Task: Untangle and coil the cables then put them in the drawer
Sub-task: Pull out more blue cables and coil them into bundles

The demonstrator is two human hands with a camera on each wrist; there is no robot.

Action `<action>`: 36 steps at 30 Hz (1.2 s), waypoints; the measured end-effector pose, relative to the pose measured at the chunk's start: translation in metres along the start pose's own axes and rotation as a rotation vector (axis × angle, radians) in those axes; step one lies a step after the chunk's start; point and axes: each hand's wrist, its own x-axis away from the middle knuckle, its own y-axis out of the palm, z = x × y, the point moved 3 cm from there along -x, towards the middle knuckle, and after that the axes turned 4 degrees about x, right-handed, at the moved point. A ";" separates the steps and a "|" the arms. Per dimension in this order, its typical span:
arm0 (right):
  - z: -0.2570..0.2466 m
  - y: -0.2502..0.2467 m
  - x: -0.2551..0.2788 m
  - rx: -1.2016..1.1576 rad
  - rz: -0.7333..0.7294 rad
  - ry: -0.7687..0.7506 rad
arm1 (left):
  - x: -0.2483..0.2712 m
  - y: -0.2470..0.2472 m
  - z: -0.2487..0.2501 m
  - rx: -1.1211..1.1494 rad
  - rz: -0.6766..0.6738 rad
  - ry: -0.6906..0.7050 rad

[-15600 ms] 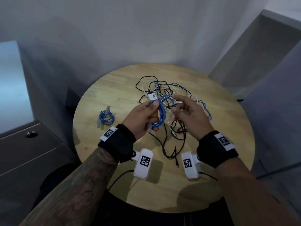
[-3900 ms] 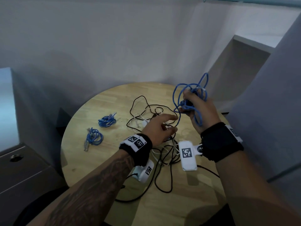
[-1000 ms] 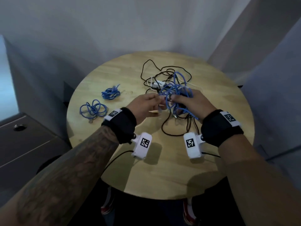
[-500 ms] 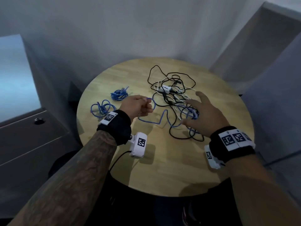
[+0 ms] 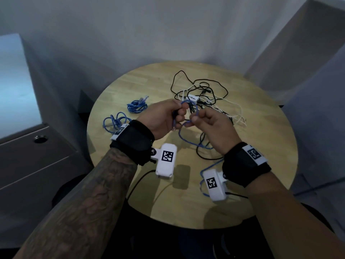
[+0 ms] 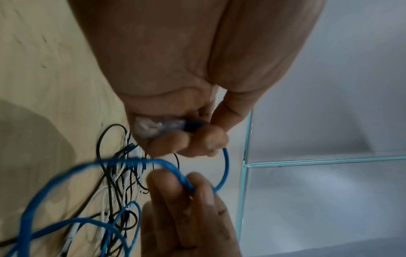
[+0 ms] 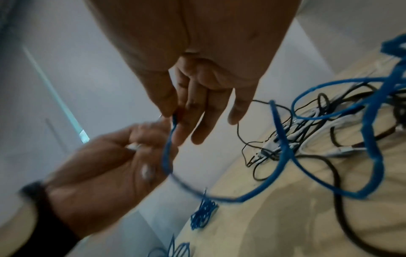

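Left hand [image 5: 164, 118] grips the blue cable [image 5: 188, 139] by its plug end; right hand [image 5: 211, 126] pinches its loop just beside.

Table [image 5: 242, 193] — pale wood, matt grain; blue cable [image 6: 173, 169] — braided-looking sheath, clear plastic plug.

Blue cable [image 5: 188, 139] looped between both hands above black-and-white tangle [image 5: 205, 98].

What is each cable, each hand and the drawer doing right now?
Left hand: grips the plug end of the blue cable.
Right hand: pinches the same cable.
Blue cable: uncoiled, trailing over the table.
Two blue coils: coiled, lying on the table.
Black and white cables: tangled.
Drawer: closed.
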 end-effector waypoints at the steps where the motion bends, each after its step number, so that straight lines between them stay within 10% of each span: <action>1: -0.001 -0.005 -0.002 0.019 0.050 -0.003 | 0.000 -0.001 0.000 -0.035 0.004 -0.013; 8: 0.010 -0.008 -0.007 0.002 0.117 0.108 | -0.001 0.008 -0.007 0.138 -0.229 -0.116; 15: 0.018 0.028 0.002 0.472 -0.259 0.006 | -0.014 -0.009 0.000 0.392 0.008 0.089; 25: -0.011 0.001 0.014 0.693 -0.246 -0.112 | -0.019 -0.007 -0.012 0.065 0.158 0.305; 31: -0.029 -0.026 0.008 0.439 0.082 -0.247 | -0.013 0.015 -0.021 -0.297 0.005 0.220; 36: -0.011 -0.041 -0.006 0.372 0.238 -0.193 | -0.003 0.030 -0.026 -0.142 -0.146 -0.038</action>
